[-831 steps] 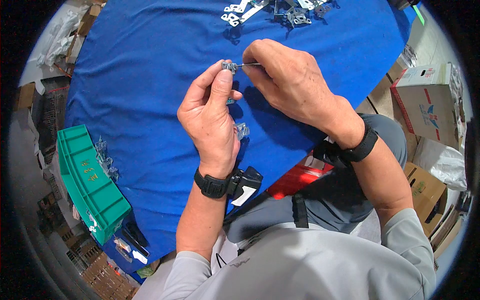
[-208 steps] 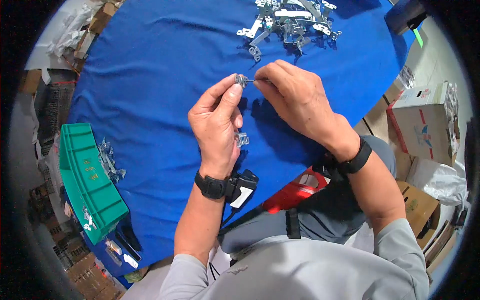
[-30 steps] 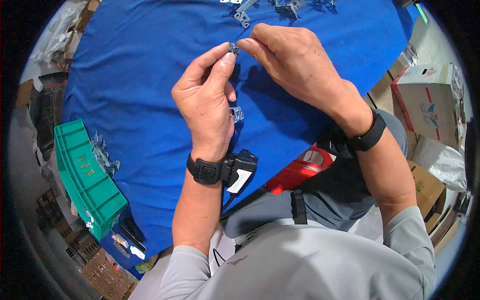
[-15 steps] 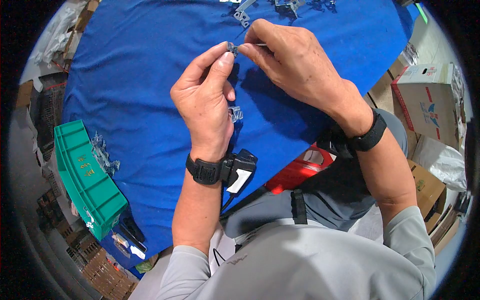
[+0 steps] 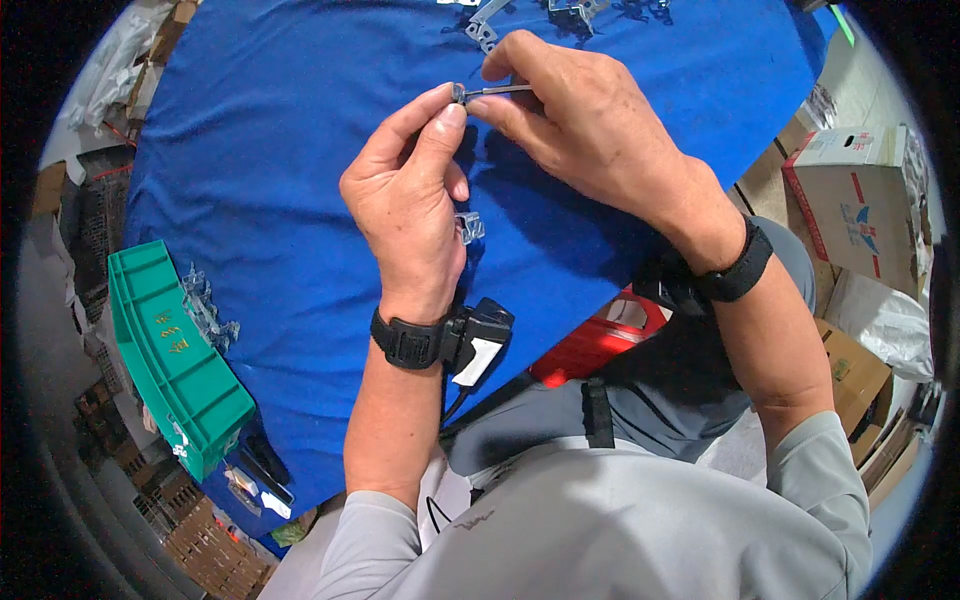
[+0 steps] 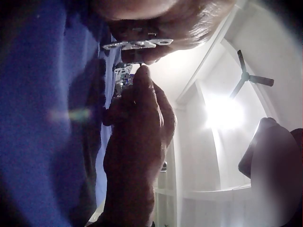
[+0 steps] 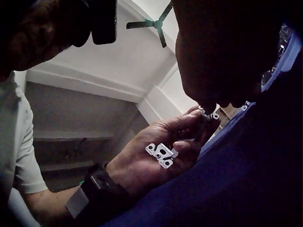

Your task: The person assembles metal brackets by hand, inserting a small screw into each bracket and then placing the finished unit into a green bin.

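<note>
My left hand [image 5: 410, 185] pinches a small metal bracket [image 5: 459, 93] between thumb and index fingertip. A perforated metal plate [image 5: 471, 228] juts out beside the same palm; its several holes show in the right wrist view, where the plate [image 7: 162, 155] lies against the palm. What joins plate and bracket is hidden by the fingers. Opposite, my right hand [image 5: 610, 130] holds a thin metal rod [image 5: 505, 89] that points left, its tip right at the bracket. The thumb lies below the rod and the index finger is lifted above it. The rod's rear end disappears inside the hand.
More metal brackets [image 5: 487, 25] lie at the far side of the blue cloth [image 5: 290, 150]. On the left stands a green plastic bin [image 5: 180, 350], with several metal parts [image 5: 208, 310] beside it. A red container [image 5: 600, 345] sits below the cloth's near edge.
Over the last second the right index finger rises and the thumb shifts left toward the bracket, baring more of the rod. The left hand barely moves. Compared with 6.9 seconds ago, the view has shifted.
</note>
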### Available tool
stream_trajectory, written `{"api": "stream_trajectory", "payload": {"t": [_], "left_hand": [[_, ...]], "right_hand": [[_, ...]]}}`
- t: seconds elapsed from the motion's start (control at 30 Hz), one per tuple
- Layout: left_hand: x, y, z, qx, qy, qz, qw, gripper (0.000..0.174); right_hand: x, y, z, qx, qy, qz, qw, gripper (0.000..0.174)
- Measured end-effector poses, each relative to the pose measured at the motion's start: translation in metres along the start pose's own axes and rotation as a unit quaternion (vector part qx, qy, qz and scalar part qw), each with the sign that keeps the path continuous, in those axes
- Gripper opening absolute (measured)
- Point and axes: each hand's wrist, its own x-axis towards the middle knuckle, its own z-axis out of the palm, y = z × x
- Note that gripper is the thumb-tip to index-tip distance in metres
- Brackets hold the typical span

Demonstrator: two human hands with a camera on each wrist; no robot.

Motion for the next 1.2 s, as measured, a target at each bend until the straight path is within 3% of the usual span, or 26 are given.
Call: {"api": "stream_trajectory", "payload": {"t": [0.3,0.53,0.73,0.83,1.03,1.2], "left_hand": [[0.0001,-0.0002,-0.0004,-0.005,-0.005,0.000,1.000,0.019],[0.0000,0.0001,-0.0004,0.016,-0.007,-0.005,1.000,0.021],[0.0000,0.0001,-0.0011,0.005,-0.009,-0.003,1.000,0.020],[0.0000,-0.0004,-0.0009,0.011,-0.001,-0.001,1.000,0.022],[-0.0001,0.0014,-0.0006,0.007,-0.001,-0.012,1.000,0.019],[0.0001,-0.0007,-0.0008,0.010,0.000,-0.007,1.000,0.022]], "right_hand": [[0.0002,0.0004,-0.0027,-0.080,-0.054,0.017,0.995,0.025],[0.0013,0.0008,-0.0012,-0.014,-0.001,-0.004,1.000,0.028],[0.0012,-0.0002,-0.0031,-0.084,-0.070,0.024,0.994,0.023],[0.0019,0.0003,-0.0008,0.022,-0.007,0.003,1.000,0.023],[0.0010,0.0001,-0.0038,-0.064,-0.070,0.019,0.995,0.021],[0.0020,0.0032,0.0016,0.003,0.010,-0.026,1.000,0.027]]}}
